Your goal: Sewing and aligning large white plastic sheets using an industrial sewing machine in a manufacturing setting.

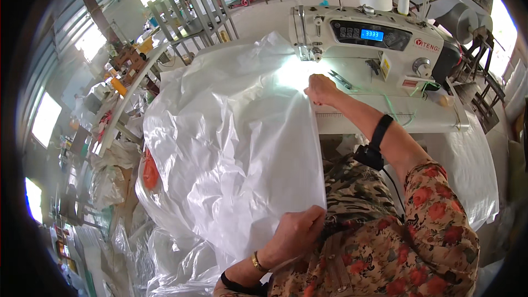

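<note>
On the white worktop (440,124), toward its near left edge, a large sheet of clear plastic film (231,143) lies spread and spills off the left side in crumpled folds. The right hand (322,89) rests on the film's far right corner just in front of the sewing machine (374,33), fingers curled down and pinching the edge against the worktop. The left hand (294,231) is closed on the film's near right corner, thumb over the fingers, holding it up close to the person's lap. The straight right edge of the film runs taut between the two hands. A black strap (380,132) circles the right forearm and a gold bracelet (257,263) the left wrist. More crumpled film (165,264) is heaped on the floor at the left.
</note>
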Motion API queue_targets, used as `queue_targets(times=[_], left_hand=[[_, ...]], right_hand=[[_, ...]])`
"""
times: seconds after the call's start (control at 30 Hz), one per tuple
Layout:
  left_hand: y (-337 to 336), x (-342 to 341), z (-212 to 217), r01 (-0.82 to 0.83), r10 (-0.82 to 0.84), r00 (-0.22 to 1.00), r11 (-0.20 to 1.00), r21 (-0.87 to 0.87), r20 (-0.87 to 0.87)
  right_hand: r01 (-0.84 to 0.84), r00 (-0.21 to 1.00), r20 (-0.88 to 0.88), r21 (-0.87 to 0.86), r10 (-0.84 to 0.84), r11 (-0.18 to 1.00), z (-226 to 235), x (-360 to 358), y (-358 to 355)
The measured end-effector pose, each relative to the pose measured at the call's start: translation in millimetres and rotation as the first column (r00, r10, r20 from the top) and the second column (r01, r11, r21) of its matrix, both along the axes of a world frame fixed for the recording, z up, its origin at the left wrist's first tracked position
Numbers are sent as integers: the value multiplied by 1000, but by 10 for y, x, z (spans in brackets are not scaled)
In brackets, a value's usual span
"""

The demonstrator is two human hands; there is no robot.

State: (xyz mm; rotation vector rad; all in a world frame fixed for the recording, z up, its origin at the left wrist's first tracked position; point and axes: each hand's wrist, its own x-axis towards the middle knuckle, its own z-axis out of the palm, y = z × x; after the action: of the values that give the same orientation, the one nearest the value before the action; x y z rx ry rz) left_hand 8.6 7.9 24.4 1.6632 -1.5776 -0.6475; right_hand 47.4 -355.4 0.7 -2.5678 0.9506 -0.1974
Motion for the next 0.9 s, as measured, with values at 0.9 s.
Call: queue_targets(times=[0.9], left_hand=[[-333, 170, -819, 75, -84, 951, 996, 43, 297]], right_hand=[[-87, 996, -26, -456, 84, 886, -168, -143, 639]])
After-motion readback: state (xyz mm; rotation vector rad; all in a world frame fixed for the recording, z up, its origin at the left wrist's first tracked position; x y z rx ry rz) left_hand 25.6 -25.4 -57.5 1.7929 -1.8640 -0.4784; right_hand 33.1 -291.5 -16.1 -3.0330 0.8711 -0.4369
